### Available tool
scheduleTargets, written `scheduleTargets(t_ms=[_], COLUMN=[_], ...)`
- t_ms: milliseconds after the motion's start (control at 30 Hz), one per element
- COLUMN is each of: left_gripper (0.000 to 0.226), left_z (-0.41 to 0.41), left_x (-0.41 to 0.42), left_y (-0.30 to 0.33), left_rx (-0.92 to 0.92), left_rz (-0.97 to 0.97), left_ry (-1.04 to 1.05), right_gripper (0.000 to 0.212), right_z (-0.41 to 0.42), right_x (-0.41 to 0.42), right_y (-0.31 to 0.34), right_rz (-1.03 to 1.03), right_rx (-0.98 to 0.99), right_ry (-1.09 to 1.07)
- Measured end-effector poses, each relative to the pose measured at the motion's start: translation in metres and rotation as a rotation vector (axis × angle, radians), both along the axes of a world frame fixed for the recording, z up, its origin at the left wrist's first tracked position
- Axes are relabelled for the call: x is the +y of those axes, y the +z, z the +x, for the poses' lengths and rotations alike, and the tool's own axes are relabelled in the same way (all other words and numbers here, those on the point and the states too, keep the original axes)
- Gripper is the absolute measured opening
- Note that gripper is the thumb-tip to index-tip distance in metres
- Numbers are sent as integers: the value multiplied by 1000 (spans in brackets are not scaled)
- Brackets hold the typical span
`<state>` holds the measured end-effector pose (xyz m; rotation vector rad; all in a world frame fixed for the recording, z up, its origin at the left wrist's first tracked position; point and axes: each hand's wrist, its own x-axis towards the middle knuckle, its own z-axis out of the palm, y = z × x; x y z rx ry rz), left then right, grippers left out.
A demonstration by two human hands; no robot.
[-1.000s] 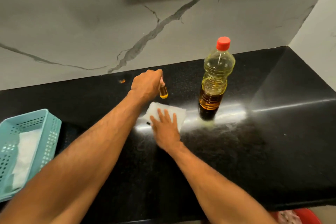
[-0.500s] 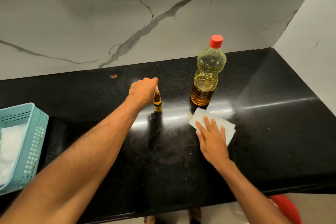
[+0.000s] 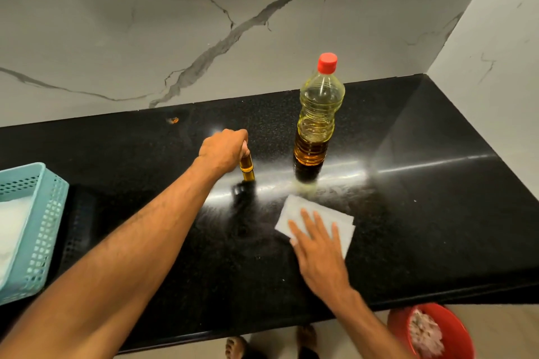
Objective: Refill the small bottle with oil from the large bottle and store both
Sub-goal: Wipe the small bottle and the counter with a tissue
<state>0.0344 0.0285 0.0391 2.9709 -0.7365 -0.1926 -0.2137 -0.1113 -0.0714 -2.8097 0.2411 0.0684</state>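
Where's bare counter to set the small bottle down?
Bare: right of the big bottle to the wall corner, and between basket and left hand. Crowded: the middle, with small bottle, tissue, right hand.

Left hand (image 3: 223,148) grips top of small bottle (image 3: 247,167), which stands upright on black countertop (image 3: 437,213); amber oil visible inside. Right hand (image 3: 319,253) lies flat, fingers straight, pressing on folded white tissue (image 3: 294,210). Large bottle (image 3: 318,122) upright just behind tissue, red cap (image 3: 327,62) on, partly filled with oil. Blue basket (image 3: 43,230) at left edge, white material inside. Red bucket (image 3: 399,326) on floor, lower right.
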Motion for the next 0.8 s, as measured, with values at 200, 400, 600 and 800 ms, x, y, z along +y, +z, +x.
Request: scheduleTargets(t_ms=[200, 400, 600, 800], left_gripper=[13, 10, 10, 10], left_z=[-4, -8, -10, -12], left_x=[0, -1, 0, 0], left_y=[-2, -2, -2, -1], left_rx=[12, 75, 68, 56], left_rz=[-23, -42, -50, -49], left_ry=[53, 52, 55, 64], right_gripper=[48, 49, 49, 48], right_z=[15, 13, 10, 3], right_x=[12, 12, 6, 4], right_y=[2, -5, -8, -7], right_rz=[15, -15, -6, 19], right_rx=[12, 13, 24, 8], right_ry=[121, 299, 344, 362])
